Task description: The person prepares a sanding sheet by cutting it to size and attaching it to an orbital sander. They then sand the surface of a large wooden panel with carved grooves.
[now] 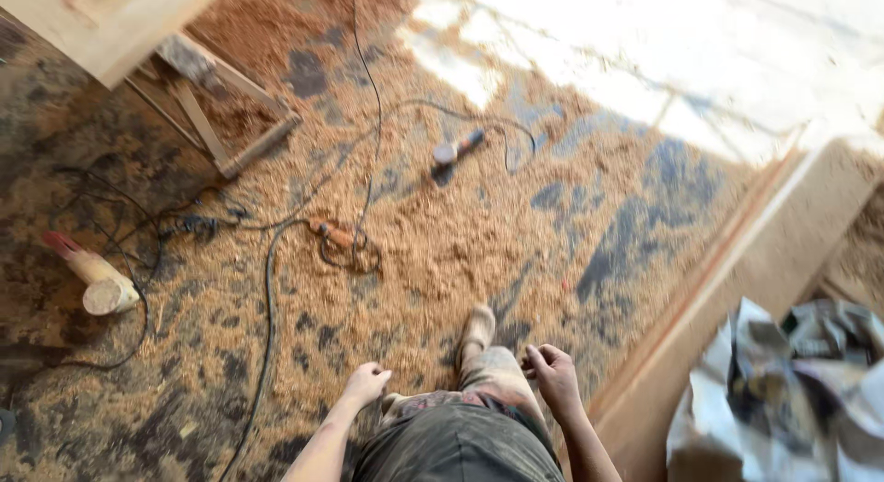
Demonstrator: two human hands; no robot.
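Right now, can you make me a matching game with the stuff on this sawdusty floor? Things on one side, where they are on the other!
Things:
1. wooden mallet
2. grinder
3. crumpled sheet
4. wooden frame

Places:
A. bottom right corner, beside the long plank
B. far left, lying on its side
C. top left, full of sawdust
D. middle of the floor, cable attached

Pairs: 1-B, 2-D, 3-A, 4-C

A woodworking shop — sawdust [442, 252] coats the floor, with power cords [267, 289] and timber [737, 261].
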